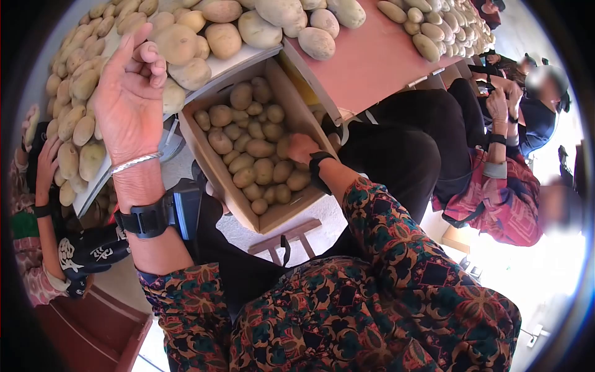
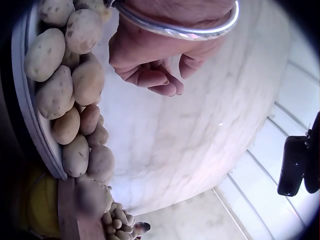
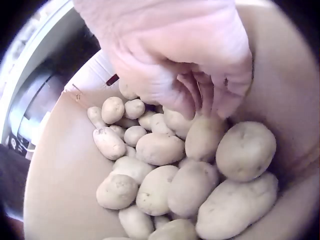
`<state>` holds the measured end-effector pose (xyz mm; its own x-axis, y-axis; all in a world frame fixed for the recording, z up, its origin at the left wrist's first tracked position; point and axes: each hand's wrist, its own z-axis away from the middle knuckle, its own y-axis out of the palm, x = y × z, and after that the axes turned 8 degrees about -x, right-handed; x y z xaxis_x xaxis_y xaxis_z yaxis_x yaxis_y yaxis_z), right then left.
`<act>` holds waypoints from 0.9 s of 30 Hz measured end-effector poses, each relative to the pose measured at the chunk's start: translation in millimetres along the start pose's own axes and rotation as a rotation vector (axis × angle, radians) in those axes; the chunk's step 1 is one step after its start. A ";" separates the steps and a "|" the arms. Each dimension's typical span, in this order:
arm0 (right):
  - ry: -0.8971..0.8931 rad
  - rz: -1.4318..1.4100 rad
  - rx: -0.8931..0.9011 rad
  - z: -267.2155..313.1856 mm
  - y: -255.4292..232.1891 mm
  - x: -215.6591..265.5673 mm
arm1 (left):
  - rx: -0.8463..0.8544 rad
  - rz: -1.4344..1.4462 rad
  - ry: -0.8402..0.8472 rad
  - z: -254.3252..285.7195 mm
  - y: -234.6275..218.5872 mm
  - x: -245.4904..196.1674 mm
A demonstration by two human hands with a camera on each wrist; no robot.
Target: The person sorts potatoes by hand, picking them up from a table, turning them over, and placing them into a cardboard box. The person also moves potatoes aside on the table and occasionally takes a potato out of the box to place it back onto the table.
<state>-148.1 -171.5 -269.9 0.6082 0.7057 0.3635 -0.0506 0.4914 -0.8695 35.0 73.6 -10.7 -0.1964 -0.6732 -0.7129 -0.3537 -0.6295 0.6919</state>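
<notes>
My left hand point(image 1: 128, 105) is raised beside the heaped potatoes, palm up with loosely bent fingers and nothing in it; the left wrist view shows the same hand point(image 2: 155, 52) near a row of potatoes point(image 2: 88, 82). Inside a cardboard box point(image 1: 248, 208) of potatoes, my right hand point(image 1: 302, 149) reaches down at the right side. Seen from the right wrist, that hand point(image 3: 185, 55) has its fingertips closed at the top of an oval potato point(image 3: 204, 142), which touches others around it. The fingers partly hide its upper end.
A potato heap point(image 1: 77, 118) covers the table at left. Right of the box is a reddish tabletop point(image 1: 365, 68) with another pile point(image 1: 440, 31) farther back. Other people sit on both sides, and a small stool point(image 1: 291, 239) stands below the box.
</notes>
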 end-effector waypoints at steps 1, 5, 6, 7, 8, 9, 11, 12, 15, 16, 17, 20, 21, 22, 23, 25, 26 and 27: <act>-0.003 0.004 0.000 4.9 -8.3 5.0 | -0.023 0.008 0.004 0.0 0.6 -0.8; -0.208 0.431 0.380 7.9 -8.6 16.9 | -0.086 0.023 0.020 2.3 3.9 -4.2; -0.229 0.502 0.418 5.7 -7.3 23.4 | -0.089 0.022 0.025 2.3 3.5 -4.3; -0.235 0.505 0.416 1.7 -8.9 28.8 | -0.079 0.030 0.024 3.1 3.5 -4.6; -0.207 0.396 0.358 -5.1 -10.7 34.4 | -0.069 0.037 0.023 3.1 3.1 -4.7; -0.177 0.287 0.303 -10.4 -13.2 41.1 | -0.073 0.037 0.026 3.4 3.1 -4.9; -0.158 0.152 0.090 -21.8 -20.1 57.3 | -0.041 0.058 0.041 7.2 6.2 -7.4; -0.138 0.062 -0.050 -34.8 -16.8 67.9 | -0.045 0.054 0.046 7.3 7.1 -7.5; -0.160 -0.005 -0.195 -77.4 -14.4 93.5 | -0.061 0.054 0.053 10.0 10.5 -7.9; -0.200 0.022 -0.202 -91.4 -15.8 99.9 | -0.084 0.051 0.064 10.2 11.0 -7.7; -0.207 0.019 -0.203 -103.9 -17.0 105.6 | -0.106 0.047 0.076 10.1 10.9 -7.9; -0.195 0.055 -0.174 -117.6 -22.8 122.7 | -0.135 0.062 0.075 12.5 12.6 -10.7; -0.115 0.086 -0.063 -113.0 -37.0 140.9 | -0.136 0.060 0.076 12.4 11.6 -10.3; -0.033 0.117 0.047 -114.2 -41.0 150.0 | -0.138 0.063 0.080 11.6 10.4 -10.1; -0.034 0.114 0.049 -118.8 -37.3 151.3 | -0.138 0.065 0.084 10.8 9.5 -10.3; -0.128 0.259 0.003 -126.7 -33.0 154.9 | -0.131 0.064 0.078 12.4 9.0 -14.3; -0.104 0.248 0.077 -128.6 -31.8 151.3 | -0.128 0.063 0.066 13.5 9.8 -14.3; -0.103 0.248 0.078 -130.1 -28.6 147.6 | -0.129 0.063 0.065 13.7 10.6 -14.1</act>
<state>46.1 -147.8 -234.9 0.4864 0.8554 0.1779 -0.2516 0.3321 -0.9090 21.5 81.7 5.1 -0.1537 -0.7340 -0.6615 -0.2214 -0.6269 0.7470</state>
